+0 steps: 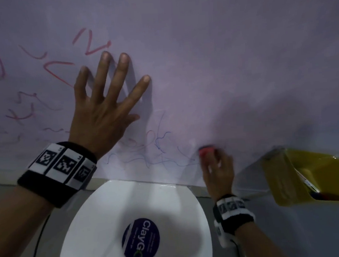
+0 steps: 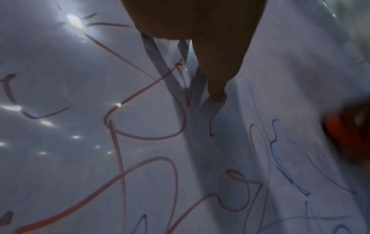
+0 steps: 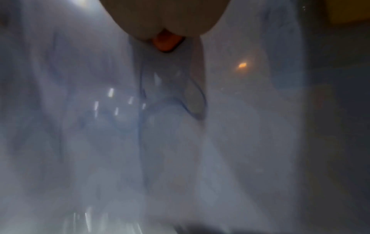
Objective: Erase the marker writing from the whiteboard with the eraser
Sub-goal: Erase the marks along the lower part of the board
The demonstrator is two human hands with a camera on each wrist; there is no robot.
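Note:
The whiteboard (image 1: 219,55) fills the upper head view; red marker writing (image 1: 58,69) covers its left part and thin blue scribbles (image 1: 162,148) run along its lower middle. My left hand (image 1: 103,104) lies flat on the board with fingers spread, beside the red strokes. My right hand (image 1: 217,171) grips a small red eraser (image 1: 206,151) and presses it on the board at the right end of the blue scribbles. In the right wrist view the eraser (image 3: 166,42) peeks from under the palm, blurred. The left wrist view shows red writing (image 2: 144,137), blue writing (image 2: 280,158) and the eraser (image 2: 344,134) at the right edge.
A white rounded lid (image 1: 130,220) with a dark round sticker (image 1: 140,240) sits just below the board between my arms. A yellow tray (image 1: 310,175) with markers in it hangs at the board's lower right. The board's right part shows only faint smears.

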